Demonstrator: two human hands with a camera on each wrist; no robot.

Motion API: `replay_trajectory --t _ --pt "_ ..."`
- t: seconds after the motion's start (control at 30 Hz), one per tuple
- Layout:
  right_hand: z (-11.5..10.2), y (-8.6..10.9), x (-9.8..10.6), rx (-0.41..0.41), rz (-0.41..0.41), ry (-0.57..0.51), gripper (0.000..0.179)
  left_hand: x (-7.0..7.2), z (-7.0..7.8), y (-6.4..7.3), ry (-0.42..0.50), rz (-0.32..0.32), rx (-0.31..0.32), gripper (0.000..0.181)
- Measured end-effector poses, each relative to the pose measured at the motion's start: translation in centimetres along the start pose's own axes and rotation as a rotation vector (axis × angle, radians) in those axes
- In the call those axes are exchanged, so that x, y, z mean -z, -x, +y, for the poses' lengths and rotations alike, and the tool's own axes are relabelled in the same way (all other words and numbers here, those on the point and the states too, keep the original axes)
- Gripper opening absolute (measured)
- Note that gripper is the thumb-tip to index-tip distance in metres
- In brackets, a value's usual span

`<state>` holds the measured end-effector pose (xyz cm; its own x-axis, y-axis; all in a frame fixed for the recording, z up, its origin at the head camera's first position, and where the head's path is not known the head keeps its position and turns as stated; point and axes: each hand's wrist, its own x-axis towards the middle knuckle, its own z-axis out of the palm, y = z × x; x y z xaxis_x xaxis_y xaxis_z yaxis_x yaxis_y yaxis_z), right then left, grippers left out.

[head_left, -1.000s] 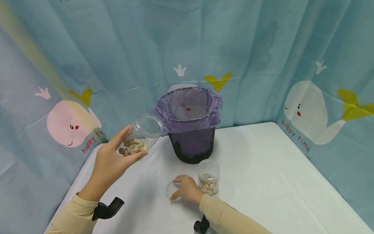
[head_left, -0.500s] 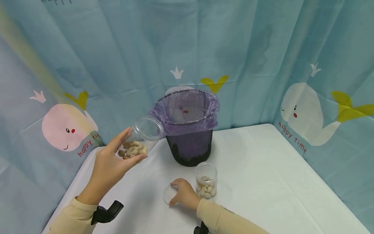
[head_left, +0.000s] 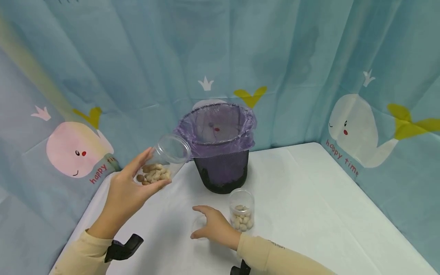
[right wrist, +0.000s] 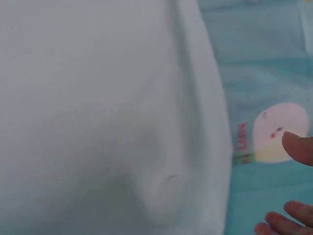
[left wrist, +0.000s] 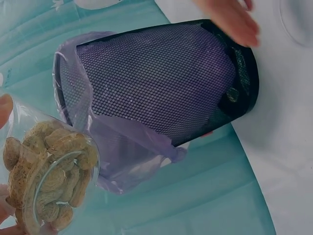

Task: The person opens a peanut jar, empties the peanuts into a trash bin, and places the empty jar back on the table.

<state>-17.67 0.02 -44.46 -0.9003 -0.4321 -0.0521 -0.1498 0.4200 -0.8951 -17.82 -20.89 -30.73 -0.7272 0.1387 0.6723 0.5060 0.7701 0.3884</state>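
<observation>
My left hand (head_left: 125, 196) grips a clear plastic jar (head_left: 172, 152), raised and tilted with its open mouth toward the bin. Peanuts in their shells, plus a few rounder brown nuts, lie in its lower part; the left wrist view shows these peanuts (left wrist: 66, 181) up close. Over the table, my right hand (head_left: 218, 229) is spread, thumb and fingers apart with nothing between them. Below those fingers lies a clear round lid (head_left: 197, 226) on the cloth. Just right of that hand, a second clear jar (head_left: 242, 217) stands upright, partly filled with pale nuts.
A black mesh bin (head_left: 223, 172) lined with a purple bag (head_left: 220, 149) stands at the back of the white-covered table (head_left: 302, 214). Behind it hangs a blue curtain (head_left: 282, 57) printed with whales. Both wrists carry black mounts.
My right hand has come up off the lid, its fingers spreading wider, while the lid stays on the table. The left hand holds its jar almost still; the head view shifts slightly.
</observation>
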Motion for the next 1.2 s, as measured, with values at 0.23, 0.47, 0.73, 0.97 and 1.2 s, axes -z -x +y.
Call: replay_trajectory --t 0.23,0.47,0.73,0.97,1.2 --pt "-5.1 2.5 5.6 0.071 -0.080 -0.248 0.064 0.5 -0.3 -0.2 0.002 0.008 0.040 0.088" --pt "-7.2 2.9 10.5 0.125 -0.007 -0.332 0.068 0.6 -0.7 -0.6 0.011 0.020 0.060 0.088" --pt "-7.8 3.0 15.0 0.120 0.119 -0.234 0.069 0.6 -0.6 -1.7 0.012 0.019 0.048 0.087" --pt "-8.7 2.6 18.1 0.128 0.213 -0.172 0.068 0.3 -0.9 -3.3 0.001 -0.016 0.018 0.083" --pt "-9.0 1.6 20.8 0.141 0.300 -0.163 0.061 0.8 -1.3 -5.0 -0.059 -0.070 -0.018 0.084"
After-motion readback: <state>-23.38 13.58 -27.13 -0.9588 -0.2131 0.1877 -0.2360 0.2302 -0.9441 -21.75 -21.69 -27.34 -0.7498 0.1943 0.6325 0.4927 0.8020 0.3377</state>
